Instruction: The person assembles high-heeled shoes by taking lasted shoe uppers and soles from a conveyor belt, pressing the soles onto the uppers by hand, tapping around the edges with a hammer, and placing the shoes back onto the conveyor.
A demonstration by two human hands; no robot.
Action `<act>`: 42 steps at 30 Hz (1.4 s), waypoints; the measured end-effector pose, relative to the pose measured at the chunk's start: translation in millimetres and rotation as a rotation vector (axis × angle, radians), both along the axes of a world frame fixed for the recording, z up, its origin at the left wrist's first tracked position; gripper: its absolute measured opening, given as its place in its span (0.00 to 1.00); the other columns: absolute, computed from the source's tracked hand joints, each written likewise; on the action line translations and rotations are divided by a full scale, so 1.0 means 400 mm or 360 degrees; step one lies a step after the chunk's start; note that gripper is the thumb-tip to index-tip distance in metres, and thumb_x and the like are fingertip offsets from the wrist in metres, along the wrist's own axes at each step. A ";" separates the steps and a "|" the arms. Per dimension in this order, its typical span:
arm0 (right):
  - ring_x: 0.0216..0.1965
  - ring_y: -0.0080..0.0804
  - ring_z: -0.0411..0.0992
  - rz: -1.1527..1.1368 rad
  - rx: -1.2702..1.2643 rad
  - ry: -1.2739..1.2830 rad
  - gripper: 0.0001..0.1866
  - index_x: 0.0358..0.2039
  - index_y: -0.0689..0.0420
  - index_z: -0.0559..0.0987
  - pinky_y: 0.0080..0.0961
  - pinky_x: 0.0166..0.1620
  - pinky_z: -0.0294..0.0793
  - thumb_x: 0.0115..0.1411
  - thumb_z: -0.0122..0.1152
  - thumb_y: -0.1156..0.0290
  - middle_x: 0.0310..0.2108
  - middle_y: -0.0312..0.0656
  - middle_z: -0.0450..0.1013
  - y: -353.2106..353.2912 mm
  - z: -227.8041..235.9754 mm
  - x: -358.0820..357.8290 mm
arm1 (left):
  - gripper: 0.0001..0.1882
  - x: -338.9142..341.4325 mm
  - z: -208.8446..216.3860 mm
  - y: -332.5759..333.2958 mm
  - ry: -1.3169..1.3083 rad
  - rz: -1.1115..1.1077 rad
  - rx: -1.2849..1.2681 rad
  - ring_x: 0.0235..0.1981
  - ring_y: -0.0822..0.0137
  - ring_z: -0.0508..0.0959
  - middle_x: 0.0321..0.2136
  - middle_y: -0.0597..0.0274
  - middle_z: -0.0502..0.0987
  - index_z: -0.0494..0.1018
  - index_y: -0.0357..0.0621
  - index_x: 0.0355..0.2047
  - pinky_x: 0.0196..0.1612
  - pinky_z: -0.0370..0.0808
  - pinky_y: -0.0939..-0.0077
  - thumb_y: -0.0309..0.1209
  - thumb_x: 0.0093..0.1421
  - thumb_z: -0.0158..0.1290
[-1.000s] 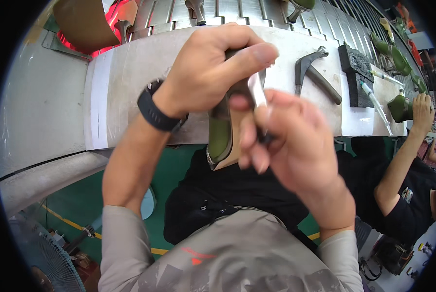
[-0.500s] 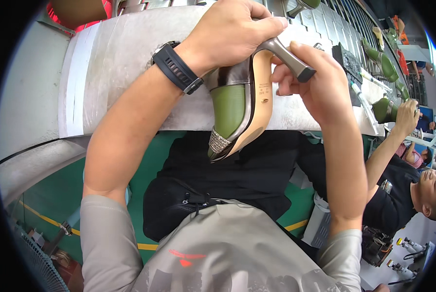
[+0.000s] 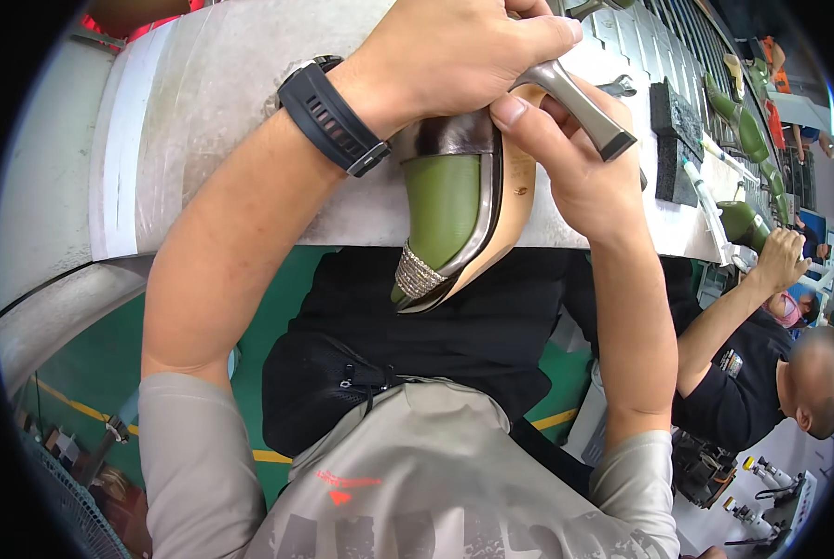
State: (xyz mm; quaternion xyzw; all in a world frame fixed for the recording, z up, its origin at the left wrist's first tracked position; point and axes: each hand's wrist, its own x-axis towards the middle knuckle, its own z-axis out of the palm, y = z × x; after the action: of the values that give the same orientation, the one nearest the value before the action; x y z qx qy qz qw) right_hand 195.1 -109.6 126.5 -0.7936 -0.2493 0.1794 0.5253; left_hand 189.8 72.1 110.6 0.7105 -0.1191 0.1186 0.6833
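A green high-heeled shoe (image 3: 443, 196) with a pointed toe, a glittering band, dark metallic trim and a tan sole is tilted toe-down over the table edge. My left hand (image 3: 463, 56), watch on its wrist, is closed round the back of the shoe near the top of the heel. The grey slender heel (image 3: 584, 110) points right, its dark tip outward. My right hand (image 3: 584, 168) is closed on the shoe, thumb pressed on the sole's edge below the heel. Its curled fingers are partly hidden behind the heel.
Under my arms lies a pale worktable (image 3: 221, 121), with a slatted conveyor beyond. To the right are a wrench-like metal end (image 3: 619, 87), black blocks (image 3: 675, 140) and a white tube (image 3: 705, 207). A co-worker's hand (image 3: 780, 261) touches another green shoe (image 3: 743, 224).
The right thumb has moved left onto the sole's edge, and its fingers have curled in behind the heel. The heel has shifted slightly right. The co-worker's hand has moved lower.
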 end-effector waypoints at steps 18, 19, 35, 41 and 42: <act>0.43 0.22 0.78 -0.0102 0.0286 0.0246 0.24 0.59 0.69 0.75 0.21 0.48 0.78 0.67 0.67 0.70 0.45 0.42 0.80 -0.013 -0.042 -0.057 | 0.18 0.010 -0.007 -0.021 -0.0061 0.0083 0.0125 0.22 0.70 0.79 0.20 0.49 0.80 0.80 0.28 0.30 0.28 0.74 0.70 0.36 0.64 0.57; 0.41 0.20 0.77 -0.0226 0.0408 0.0220 0.22 0.57 0.70 0.76 0.18 0.45 0.78 0.68 0.67 0.70 0.43 0.41 0.81 0.003 -0.049 -0.073 | 0.18 0.011 -0.003 -0.019 -0.0067 0.0078 0.0130 0.22 0.70 0.79 0.20 0.49 0.80 0.80 0.28 0.30 0.28 0.74 0.70 0.36 0.64 0.57; 0.53 0.51 0.77 0.0315 -0.0241 -0.1341 0.31 0.54 0.59 0.80 0.39 0.56 0.76 0.49 0.79 0.64 0.54 0.50 0.77 0.057 0.030 -0.054 | 0.41 -0.372 -0.060 0.079 -0.0176 0.0624 -0.0296 0.52 0.65 0.80 0.47 0.54 0.81 0.71 0.38 0.60 0.51 0.80 0.71 0.32 0.48 0.78; 0.49 0.47 0.78 0.0471 -0.0263 -0.1411 0.32 0.50 0.60 0.82 0.46 0.60 0.70 0.47 0.80 0.56 0.48 0.47 0.80 0.075 0.043 -0.084 | 0.38 -0.373 -0.018 0.156 -0.0301 0.0318 0.0873 0.56 0.52 0.82 0.56 0.44 0.80 0.74 0.36 0.58 0.58 0.79 0.64 0.28 0.46 0.75; 0.48 0.46 0.78 0.0492 -0.0299 -0.1376 0.33 0.49 0.60 0.82 0.47 0.61 0.68 0.46 0.80 0.53 0.46 0.46 0.81 0.078 0.044 -0.086 | 0.37 -0.369 -0.022 0.159 -0.0394 0.0333 0.0934 0.55 0.51 0.82 0.55 0.44 0.80 0.75 0.36 0.57 0.58 0.79 0.64 0.29 0.46 0.76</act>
State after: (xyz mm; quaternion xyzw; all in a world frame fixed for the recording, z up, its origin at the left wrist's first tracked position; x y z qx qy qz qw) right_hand 160.8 -78.3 144.0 -0.7932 -0.5433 -0.0696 0.2661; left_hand 42.2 135.5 102.0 0.8656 -0.1568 0.2342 0.4139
